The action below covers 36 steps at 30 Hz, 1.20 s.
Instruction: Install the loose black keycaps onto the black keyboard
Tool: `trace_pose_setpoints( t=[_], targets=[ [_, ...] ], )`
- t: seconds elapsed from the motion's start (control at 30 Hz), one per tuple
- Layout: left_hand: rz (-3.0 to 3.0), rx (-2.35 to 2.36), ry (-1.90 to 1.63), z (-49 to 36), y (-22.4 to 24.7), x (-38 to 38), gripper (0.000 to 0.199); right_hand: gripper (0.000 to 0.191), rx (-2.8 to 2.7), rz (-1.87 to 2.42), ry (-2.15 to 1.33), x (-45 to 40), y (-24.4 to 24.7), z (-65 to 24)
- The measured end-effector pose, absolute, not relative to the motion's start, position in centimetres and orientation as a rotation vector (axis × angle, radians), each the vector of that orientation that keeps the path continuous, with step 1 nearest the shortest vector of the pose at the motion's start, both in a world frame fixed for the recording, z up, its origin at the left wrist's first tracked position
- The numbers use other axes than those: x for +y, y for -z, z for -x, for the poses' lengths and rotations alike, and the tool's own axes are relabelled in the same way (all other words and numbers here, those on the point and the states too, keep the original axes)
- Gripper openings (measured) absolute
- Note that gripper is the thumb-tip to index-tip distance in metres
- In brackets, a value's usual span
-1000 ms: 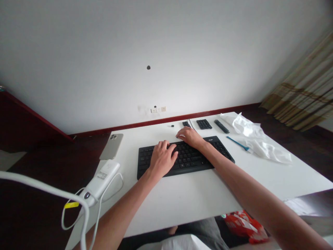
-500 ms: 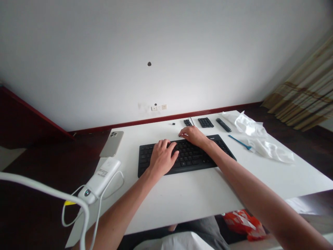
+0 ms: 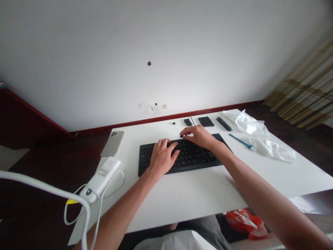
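A black keyboard lies on the white table, seen in the head view. My left hand rests flat on its left half, fingers spread, touching the keys and covering some of them. At the keyboard's back edge is my right hand, thumb and index finger bent together around a small black keycap. Behind it on the table sit another single keycap, a small cluster of black keys and a larger block of black keys.
A black stick-like object, a blue brush and crumpled white plastic lie to the right. On the left are a phone and a white device with a cable. A wall stands behind the table.
My right hand has shifted slightly to the right, and the small keycap at its fingertips shows more clearly. My left hand stays on the keys.
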<state>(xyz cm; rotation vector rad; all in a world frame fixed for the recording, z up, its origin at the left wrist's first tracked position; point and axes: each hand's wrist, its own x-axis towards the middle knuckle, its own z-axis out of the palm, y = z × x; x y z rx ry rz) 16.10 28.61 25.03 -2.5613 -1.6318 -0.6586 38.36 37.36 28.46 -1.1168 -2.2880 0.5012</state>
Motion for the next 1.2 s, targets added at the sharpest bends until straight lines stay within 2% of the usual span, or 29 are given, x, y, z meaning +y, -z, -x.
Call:
trace_pose_setpoints(
  t=[0.17, 0.57, 0.83, 1.2],
  targets=[
    [2.561, -1.641, 0.638, -16.2, -25.2, 28.5, 0.039, 0.016, -2.326, 1.123, -0.689, 36.9, -28.9, -38.1],
    [2.538, -1.662, 0.607, -16.2, -25.0, 28.6, 0.048, 0.021, -2.399, 1.115, -0.729, 37.3, -27.9, -38.1],
    [2.546, -1.66, 0.599, -16.2, -25.1, 28.6, 0.047, 0.021, -2.48, 1.13, -0.625, 37.0, -28.2, -37.7],
    [2.536, -1.655, 0.587, -16.2, -25.1, 28.7, 0.047, 0.021, -2.627, 1.123, -0.314, 36.5, -27.8, -37.3]
  ],
)
